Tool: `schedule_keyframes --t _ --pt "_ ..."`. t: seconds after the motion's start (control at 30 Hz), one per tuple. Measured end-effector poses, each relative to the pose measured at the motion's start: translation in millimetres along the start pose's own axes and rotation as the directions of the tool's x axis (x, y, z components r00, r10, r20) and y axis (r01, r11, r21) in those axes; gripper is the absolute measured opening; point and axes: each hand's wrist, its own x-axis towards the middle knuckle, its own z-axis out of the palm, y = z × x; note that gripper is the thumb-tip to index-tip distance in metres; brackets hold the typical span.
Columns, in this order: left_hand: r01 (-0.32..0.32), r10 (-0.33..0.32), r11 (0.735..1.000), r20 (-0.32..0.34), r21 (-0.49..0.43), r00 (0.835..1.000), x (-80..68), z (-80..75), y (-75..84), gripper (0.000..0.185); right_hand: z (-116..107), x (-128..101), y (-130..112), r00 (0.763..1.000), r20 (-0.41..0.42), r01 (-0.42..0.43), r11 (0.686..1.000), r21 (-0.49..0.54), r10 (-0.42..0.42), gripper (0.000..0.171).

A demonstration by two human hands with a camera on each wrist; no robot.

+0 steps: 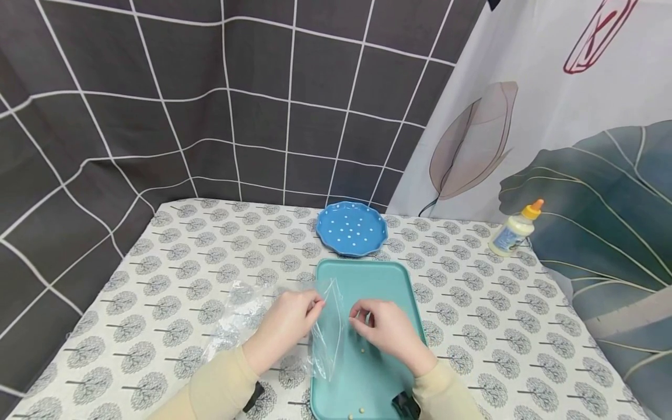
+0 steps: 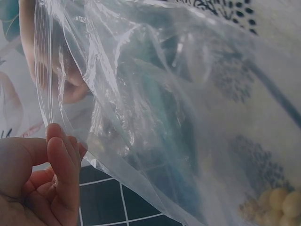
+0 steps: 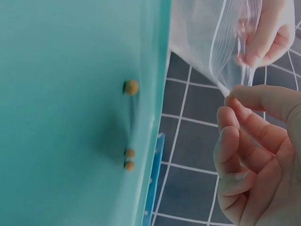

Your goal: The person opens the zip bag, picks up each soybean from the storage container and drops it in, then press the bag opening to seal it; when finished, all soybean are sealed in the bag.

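While the left grip (image 1: 289,324) pinches the clear bag (image 1: 328,353) at its zip edge, the right grip (image 1: 385,328), just beside it, seems to pinch a small pale ball (image 3: 232,94). I judge the step to be bagging; the next move calls for a parted mouth and release inside. Bag: clustered balls (image 2: 280,207), well apart from the left grip. Turquoise tray (image 1: 373,280), beneath the right grip: three loose balls (image 3: 131,87).

Teal tray (image 1: 367,280), tan balls (image 3: 131,87), blue plate (image 1: 352,228) with white dots, tree-patterned white tablecloth (image 1: 173,251)
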Motion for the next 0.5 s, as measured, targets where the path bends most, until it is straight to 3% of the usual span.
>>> schedule_keyframes --t 0.5 --pt "-0.011 0.011 1.000 -0.011 -0.003 1.000 0.9 -0.6 0.2 0.010 6.1 5.5 -7.1 0.999 0.031 0.023 1.000 0.004 -0.023 0.006"
